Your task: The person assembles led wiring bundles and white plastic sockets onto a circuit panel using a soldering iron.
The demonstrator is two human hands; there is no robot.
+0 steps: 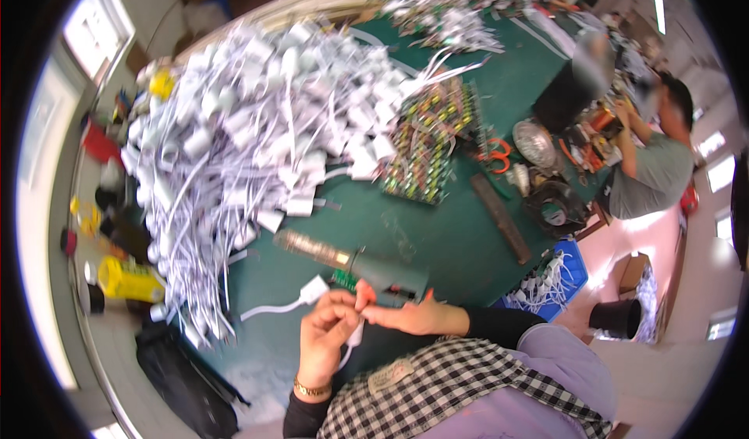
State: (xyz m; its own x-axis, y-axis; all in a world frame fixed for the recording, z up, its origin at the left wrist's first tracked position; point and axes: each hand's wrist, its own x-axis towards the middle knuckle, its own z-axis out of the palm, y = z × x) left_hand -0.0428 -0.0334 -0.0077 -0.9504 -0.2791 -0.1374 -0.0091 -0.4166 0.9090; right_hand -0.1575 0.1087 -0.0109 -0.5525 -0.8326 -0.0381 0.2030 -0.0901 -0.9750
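My left hand (328, 334) is closed in a pinch on a small white cabled piece (356, 336), whose white cord hangs below the fingers. From the right, my right hand (420, 318) meets it fingertip to fingertip, also pinched; what lies between its fingers is too small to make out. Orange covers (365, 293) show at the fingertips. Just beyond the hands lies a hot air gun (374, 271) with a metal barrel, and a green circuit board (343, 278) beside it. Left of them rests a white housing (314, 289) with a cord.
A big heap of white housings with cords (257, 119) covers the table's left. Stacked circuit boards (429, 146), orange-handled scissors (497, 154), a dark bar (501, 219) and a tape roll (555, 209) lie right. A blue bin (573, 263) stands near a co-worker (651, 162).
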